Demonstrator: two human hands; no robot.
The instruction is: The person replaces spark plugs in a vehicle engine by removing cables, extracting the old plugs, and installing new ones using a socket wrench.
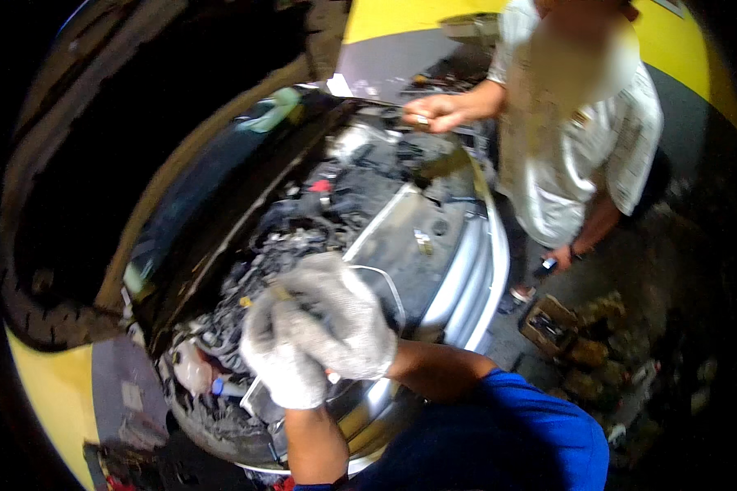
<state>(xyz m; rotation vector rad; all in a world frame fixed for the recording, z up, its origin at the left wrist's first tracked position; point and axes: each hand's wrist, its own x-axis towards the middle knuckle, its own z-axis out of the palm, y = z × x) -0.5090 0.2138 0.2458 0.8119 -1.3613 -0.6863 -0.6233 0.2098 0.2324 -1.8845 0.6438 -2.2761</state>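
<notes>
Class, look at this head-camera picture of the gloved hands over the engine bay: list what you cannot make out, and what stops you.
- Head view: what the left hand and right hand grip; the white gloves cover it, only a yellowish tip shows.
- Small item in the co-worker's hand: blurred, too small.
- Engine parts: dark, motion-blurred.
- Toolbox contents: too small, dim.

Small yellow-tipped part [277, 292] among dark engine components, just beside gloved fingers.

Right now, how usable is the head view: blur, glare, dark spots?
Head view: the white knit-gloved left hand and right hand are motion-smeared over the open engine bay; glare streaks the silver front panel; fisheye bends its edge; corners fall to black; the standing person's light shirt is soft.
</notes>
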